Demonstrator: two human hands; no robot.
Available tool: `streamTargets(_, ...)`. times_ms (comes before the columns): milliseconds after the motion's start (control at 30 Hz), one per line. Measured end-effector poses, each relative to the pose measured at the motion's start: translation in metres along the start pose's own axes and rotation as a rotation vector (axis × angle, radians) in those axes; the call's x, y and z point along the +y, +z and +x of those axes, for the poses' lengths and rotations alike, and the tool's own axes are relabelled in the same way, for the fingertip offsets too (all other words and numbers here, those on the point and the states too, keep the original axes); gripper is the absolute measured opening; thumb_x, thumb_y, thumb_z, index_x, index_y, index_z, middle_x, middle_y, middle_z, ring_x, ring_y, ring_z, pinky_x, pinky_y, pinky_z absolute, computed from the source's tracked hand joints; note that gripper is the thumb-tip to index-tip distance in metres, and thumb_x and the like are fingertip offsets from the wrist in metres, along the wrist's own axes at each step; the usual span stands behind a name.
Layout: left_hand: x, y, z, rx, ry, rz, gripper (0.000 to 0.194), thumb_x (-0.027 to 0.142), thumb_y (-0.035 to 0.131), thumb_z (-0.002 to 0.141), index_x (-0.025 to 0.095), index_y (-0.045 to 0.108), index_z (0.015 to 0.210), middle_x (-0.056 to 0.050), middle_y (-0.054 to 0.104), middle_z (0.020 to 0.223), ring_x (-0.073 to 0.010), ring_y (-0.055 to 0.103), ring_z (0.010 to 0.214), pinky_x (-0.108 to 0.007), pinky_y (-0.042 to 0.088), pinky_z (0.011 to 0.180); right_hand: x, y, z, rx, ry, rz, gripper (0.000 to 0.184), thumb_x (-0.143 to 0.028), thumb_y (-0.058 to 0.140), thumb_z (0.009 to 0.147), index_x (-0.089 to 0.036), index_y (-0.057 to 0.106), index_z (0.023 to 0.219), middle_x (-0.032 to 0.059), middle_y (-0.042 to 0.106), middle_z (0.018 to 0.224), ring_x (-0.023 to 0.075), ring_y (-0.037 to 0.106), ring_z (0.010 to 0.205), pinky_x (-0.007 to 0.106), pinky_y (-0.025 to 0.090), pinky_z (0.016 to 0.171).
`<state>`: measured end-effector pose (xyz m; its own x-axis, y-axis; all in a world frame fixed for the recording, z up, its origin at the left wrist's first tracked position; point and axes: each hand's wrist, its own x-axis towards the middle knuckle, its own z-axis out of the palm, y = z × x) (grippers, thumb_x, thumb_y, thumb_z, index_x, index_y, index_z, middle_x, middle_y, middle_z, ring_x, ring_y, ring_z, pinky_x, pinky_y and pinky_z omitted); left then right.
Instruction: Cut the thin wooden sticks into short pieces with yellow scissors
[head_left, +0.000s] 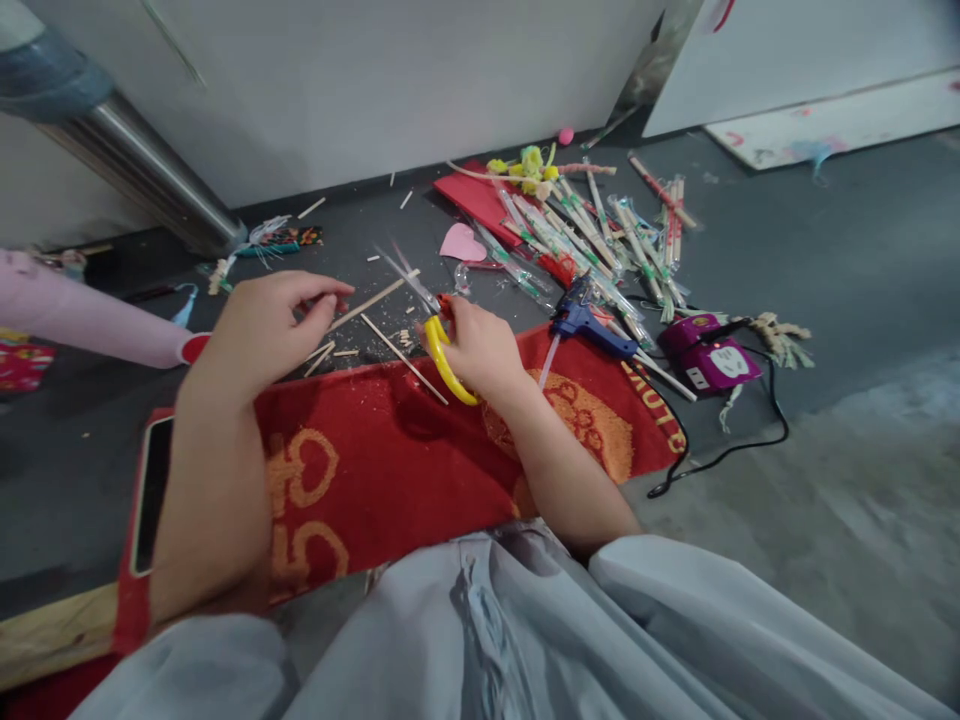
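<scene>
Left hand (281,315): curled loosely at left of centre, thumb and forefinger a little apart, close to a pale stick (373,302); could not tell whether pinching it.
Right hand (484,345): closed around the handles of the scissors (435,335), at the centre of the frame.
Scissors: showed smooth yellow loops, orange-red near the pivot, and slim silvery blades slightly parted towards the upper left, with tips blurred.
Stick: looked straight, narrow and wooden; slanted up to the blades.
Offcuts (322,356): lay short and straight below the left fingertips.
Cloth (405,450): spread across the lower middle, red, napped like towelling, patterned in orange.
Heart (460,242): lay flat and pink above the right hand.
Glue gun (589,322): rested right of centre, blue, plastic-looking.
Wrapped sticks (585,235): sprawled at upper right of centre in shiny clear film.
Box (709,355): stood farther right, glossy purple.
</scene>
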<state>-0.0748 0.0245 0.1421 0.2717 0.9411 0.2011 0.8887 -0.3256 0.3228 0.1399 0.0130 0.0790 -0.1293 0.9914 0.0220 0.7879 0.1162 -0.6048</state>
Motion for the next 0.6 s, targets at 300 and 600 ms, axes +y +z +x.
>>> streamTargets(300,0.018,0.027,0.001,0.066,0.124,-0.041,0.029,0.039,0.046,0.092,0.023,0.069,0.096,-0.002,0.072,0.099,-0.018,0.066,0.09,-0.032,0.052,0.078,-0.004,0.002,-0.003,0.015,-0.042,-0.045,0.057,-0.06,0.045,0.089,-0.011,0.057,0.114,0.02,0.066,0.108,0.0324,0.063,0.096,0.042,0.046,0.086)
streamTargets(600,0.024,0.042,-0.001,0.205,0.094,-0.003,0.029,0.035,0.041,0.095,0.025,0.068,0.092,-0.003,0.073,0.099,-0.0194,0.066,0.096,-0.034,0.052,0.088,-0.002,0.005,-0.005,0.046,-0.11,0.043,0.062,-0.068,0.04,0.088,-0.013,0.054,0.113,0.0173,0.065,0.107,0.0291,0.061,0.097,0.04,0.044,0.088)
